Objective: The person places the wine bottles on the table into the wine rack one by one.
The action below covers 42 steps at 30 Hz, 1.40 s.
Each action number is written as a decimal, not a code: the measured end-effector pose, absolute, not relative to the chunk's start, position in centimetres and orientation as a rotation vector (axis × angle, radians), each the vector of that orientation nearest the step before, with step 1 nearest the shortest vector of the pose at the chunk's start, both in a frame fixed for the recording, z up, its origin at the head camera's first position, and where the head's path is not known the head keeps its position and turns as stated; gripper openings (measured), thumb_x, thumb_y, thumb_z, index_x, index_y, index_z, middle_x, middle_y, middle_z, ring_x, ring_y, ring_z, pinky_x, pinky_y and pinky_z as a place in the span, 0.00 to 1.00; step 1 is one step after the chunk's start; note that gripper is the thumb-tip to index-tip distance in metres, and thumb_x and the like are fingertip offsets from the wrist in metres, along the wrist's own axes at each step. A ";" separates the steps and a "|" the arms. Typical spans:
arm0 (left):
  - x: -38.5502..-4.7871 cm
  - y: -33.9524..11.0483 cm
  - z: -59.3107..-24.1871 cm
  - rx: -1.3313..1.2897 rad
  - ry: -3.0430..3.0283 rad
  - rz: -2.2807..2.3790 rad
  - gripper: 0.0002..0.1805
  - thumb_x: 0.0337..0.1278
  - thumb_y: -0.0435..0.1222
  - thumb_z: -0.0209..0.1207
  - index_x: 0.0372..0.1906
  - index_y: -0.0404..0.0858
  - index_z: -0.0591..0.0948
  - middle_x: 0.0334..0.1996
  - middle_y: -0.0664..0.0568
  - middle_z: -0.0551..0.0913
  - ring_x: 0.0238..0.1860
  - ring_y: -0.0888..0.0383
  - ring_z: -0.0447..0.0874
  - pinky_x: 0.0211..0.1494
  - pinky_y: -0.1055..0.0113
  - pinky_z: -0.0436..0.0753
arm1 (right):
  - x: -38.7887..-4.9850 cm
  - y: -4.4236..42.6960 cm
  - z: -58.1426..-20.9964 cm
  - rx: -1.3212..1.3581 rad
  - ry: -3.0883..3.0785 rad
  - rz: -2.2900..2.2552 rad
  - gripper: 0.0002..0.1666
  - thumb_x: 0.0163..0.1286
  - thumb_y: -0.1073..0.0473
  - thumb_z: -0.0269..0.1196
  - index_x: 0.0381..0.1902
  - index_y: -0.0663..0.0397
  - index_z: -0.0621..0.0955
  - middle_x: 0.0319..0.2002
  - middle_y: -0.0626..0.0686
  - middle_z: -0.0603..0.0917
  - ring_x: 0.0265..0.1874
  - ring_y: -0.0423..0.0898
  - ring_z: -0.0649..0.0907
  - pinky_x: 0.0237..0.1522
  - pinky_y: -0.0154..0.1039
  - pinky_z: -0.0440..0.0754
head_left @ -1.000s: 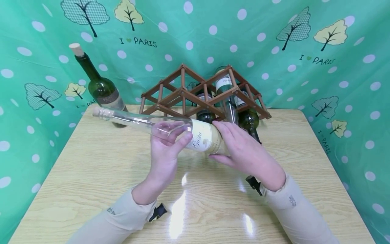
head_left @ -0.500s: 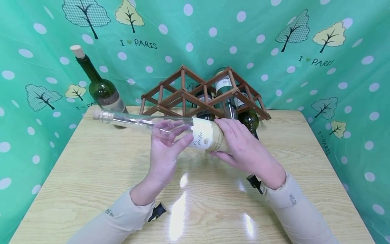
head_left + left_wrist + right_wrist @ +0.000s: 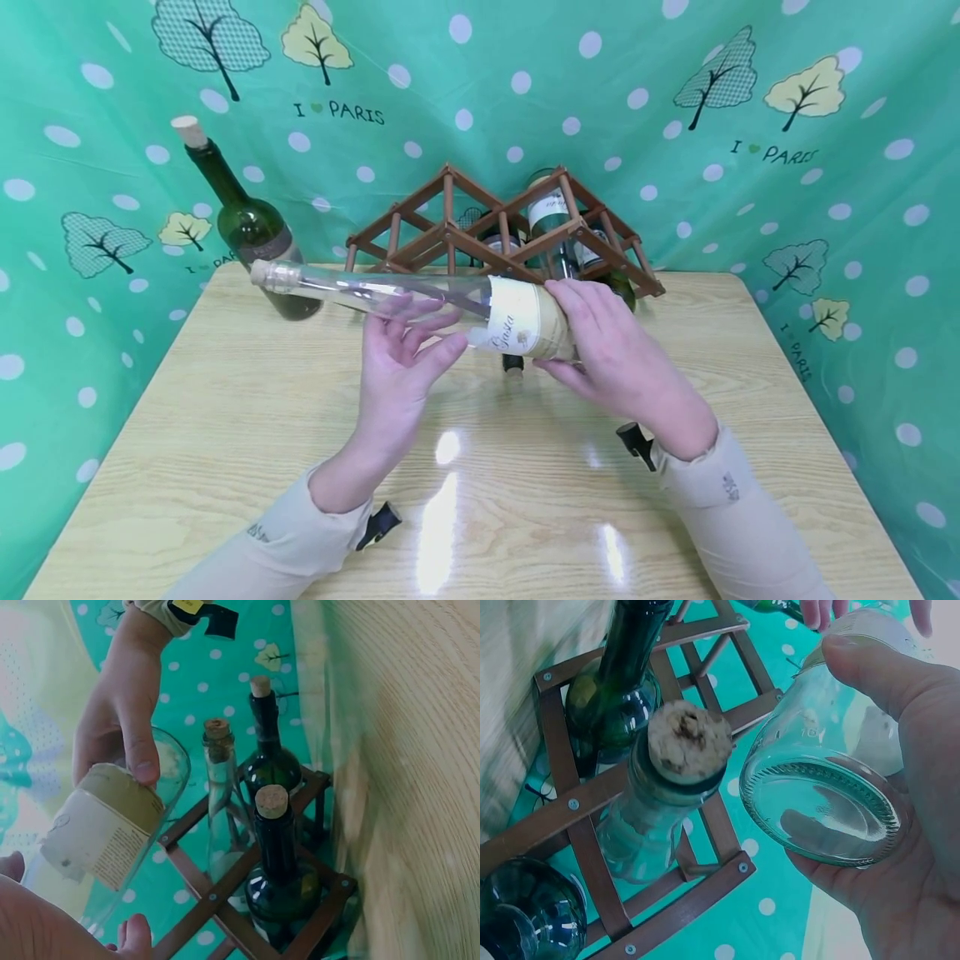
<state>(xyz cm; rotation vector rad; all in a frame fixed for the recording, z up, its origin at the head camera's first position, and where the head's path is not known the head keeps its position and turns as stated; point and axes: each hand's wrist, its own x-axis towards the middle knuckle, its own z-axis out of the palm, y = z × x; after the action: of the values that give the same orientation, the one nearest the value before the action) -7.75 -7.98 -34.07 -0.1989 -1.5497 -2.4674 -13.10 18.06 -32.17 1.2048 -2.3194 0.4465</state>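
Across the frame's middle, the glass bottle (image 3: 514, 317), likely slippery and easily broken, is best held by its wide end, where the right grip (image 3: 618, 354) is curled round it, the left grip (image 3: 396, 375) loosely spread behind.

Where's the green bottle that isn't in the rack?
In the head view, the green bottle stands at the back left of the table, left of the wooden rack, partly behind the clear bottle held in the right hand.
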 end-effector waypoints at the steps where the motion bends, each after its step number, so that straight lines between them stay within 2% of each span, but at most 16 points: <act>1: -7.7 -8.1 -34.1 -0.194 -1.560 -2.456 0.38 0.60 0.15 0.64 0.68 0.43 0.63 0.61 0.44 0.78 0.61 0.42 0.81 0.60 0.58 0.86 | -13.1 18.1 -32.1 1.202 -2.321 0.444 0.57 0.56 0.57 0.84 0.74 0.72 0.65 0.63 0.68 0.76 0.61 0.65 0.77 0.65 0.59 0.77; 6: -7.3 -8.5 -34.1 -0.167 -1.594 -2.424 0.37 0.60 0.15 0.63 0.67 0.41 0.62 0.61 0.44 0.77 0.60 0.43 0.80 0.60 0.59 0.86 | -13.2 18.4 -31.9 1.186 -2.322 0.437 0.56 0.56 0.58 0.84 0.73 0.72 0.66 0.62 0.68 0.76 0.60 0.65 0.77 0.64 0.60 0.77; 11: -7.1 -9.1 -34.2 -0.164 -1.619 -2.385 0.36 0.60 0.16 0.65 0.66 0.39 0.62 0.61 0.39 0.75 0.62 0.38 0.78 0.62 0.58 0.85 | -13.3 18.8 -31.8 1.160 -2.322 0.425 0.57 0.55 0.58 0.84 0.74 0.72 0.66 0.62 0.68 0.77 0.59 0.65 0.77 0.64 0.60 0.77; 16: -6.9 -9.7 -34.2 -0.189 -1.648 -2.310 0.36 0.57 0.15 0.66 0.66 0.37 0.65 0.61 0.39 0.76 0.62 0.34 0.77 0.61 0.58 0.85 | -13.5 19.1 -31.7 1.145 -2.319 0.414 0.56 0.55 0.59 0.84 0.74 0.72 0.66 0.63 0.69 0.76 0.60 0.66 0.77 0.65 0.60 0.76; 22: -6.8 -10.3 -34.4 -0.282 -1.703 -2.141 0.33 0.54 0.15 0.69 0.63 0.33 0.70 0.59 0.34 0.77 0.59 0.40 0.81 0.59 0.57 0.84 | -13.7 19.7 -31.5 1.123 -2.318 0.399 0.58 0.53 0.60 0.85 0.74 0.73 0.66 0.63 0.69 0.77 0.60 0.66 0.77 0.64 0.60 0.77; 26: -6.9 -10.7 -34.2 -0.351 -1.712 -1.997 0.31 0.53 0.17 0.71 0.61 0.30 0.73 0.57 0.35 0.80 0.58 0.44 0.82 0.60 0.58 0.83 | -13.8 20.0 -31.3 1.112 -2.310 0.388 0.58 0.51 0.60 0.86 0.73 0.72 0.67 0.62 0.69 0.77 0.59 0.66 0.77 0.64 0.61 0.76; 29: -7.0 -11.1 -34.0 -0.388 -1.697 -1.897 0.30 0.53 0.18 0.72 0.61 0.28 0.74 0.55 0.36 0.81 0.58 0.43 0.82 0.61 0.59 0.83 | -13.9 20.1 -31.2 1.102 -2.304 0.377 0.59 0.50 0.61 0.87 0.73 0.72 0.68 0.62 0.68 0.77 0.59 0.66 0.77 0.64 0.61 0.76; 35: -7.1 -11.9 -33.1 -0.414 -1.654 -1.765 0.30 0.51 0.18 0.72 0.60 0.27 0.74 0.54 0.32 0.81 0.58 0.41 0.81 0.62 0.58 0.82 | -14.1 20.4 -31.1 1.095 -2.303 0.372 0.59 0.48 0.63 0.87 0.73 0.72 0.68 0.62 0.68 0.77 0.59 0.66 0.77 0.65 0.61 0.76; 42: -7.3 -12.6 -32.3 -0.413 -1.645 -1.656 0.30 0.50 0.19 0.73 0.58 0.22 0.75 0.54 0.38 0.82 0.58 0.42 0.81 0.63 0.58 0.80 | -14.3 20.7 -31.0 1.095 -2.314 0.351 0.60 0.46 0.64 0.88 0.73 0.72 0.68 0.62 0.69 0.77 0.58 0.66 0.77 0.65 0.61 0.76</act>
<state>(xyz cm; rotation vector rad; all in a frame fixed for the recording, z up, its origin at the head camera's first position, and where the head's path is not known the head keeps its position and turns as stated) -7.29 -12.63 -32.31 -0.4134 -1.6448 -1.6563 -14.26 20.70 -31.05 1.0949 -2.3135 0.3508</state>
